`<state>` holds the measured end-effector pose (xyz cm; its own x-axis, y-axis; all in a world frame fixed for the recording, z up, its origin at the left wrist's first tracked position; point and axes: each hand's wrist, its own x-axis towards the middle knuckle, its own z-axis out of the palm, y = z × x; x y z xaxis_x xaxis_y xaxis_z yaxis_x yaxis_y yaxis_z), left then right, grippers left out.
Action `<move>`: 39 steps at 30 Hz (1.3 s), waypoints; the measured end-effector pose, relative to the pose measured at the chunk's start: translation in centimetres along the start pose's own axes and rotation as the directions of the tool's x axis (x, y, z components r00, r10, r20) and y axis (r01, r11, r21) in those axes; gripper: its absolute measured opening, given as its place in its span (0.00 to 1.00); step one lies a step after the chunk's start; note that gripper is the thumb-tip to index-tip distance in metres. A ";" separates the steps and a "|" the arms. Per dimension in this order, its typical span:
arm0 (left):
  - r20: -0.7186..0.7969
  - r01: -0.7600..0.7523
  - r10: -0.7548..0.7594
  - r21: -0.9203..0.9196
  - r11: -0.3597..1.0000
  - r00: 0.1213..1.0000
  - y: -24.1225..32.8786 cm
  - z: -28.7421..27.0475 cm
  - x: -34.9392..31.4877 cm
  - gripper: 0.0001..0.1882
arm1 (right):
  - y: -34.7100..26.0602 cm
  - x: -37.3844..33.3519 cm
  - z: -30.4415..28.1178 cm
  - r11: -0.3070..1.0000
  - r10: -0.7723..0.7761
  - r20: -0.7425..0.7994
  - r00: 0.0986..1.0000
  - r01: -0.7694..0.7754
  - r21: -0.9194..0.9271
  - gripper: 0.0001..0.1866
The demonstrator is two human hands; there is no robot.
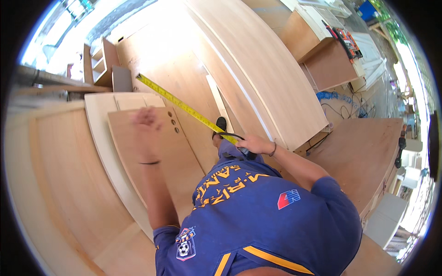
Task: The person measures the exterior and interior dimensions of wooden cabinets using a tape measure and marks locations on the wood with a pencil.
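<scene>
My right hand (258, 144) is closed around the dark case of a tape measure (184, 106). Its yellow blade runs out from that hand toward the far left, and its free end hangs in the air above the wooden panels. A dark strap loops beside the case. My left hand (146, 118) is raised over a brown board (138, 133) with a row of round holes. Motion smears its fingers, and I see nothing plainly held in it. The tape's free end is apart from that hand.
Stacked pale panels (99, 119) lie on the left. A long wooden cabinet panel (267, 60) stretches along the right. Beyond it, tools (345, 43) rest on a cabinet, with a blue coiled hose (329, 95) nearby. A small open shelf unit (103, 62) stands far left.
</scene>
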<state>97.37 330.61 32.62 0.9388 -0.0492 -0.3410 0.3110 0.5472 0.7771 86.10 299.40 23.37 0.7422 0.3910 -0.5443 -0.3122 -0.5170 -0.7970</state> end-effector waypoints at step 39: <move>0.118 0.108 -0.112 0.038 0.993 0.987 7.6 16.3 61.9 0.09 | -10.8 23.4 -23.3 0.896 0.260 -0.132 0.957 -0.188 0.402 0.14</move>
<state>160.23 318.14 26.08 0.9090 -0.2084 -0.3608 0.4159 0.5064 0.7553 120.65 296.43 25.32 0.7072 0.1391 -0.6932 -0.6577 -0.2302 -0.7172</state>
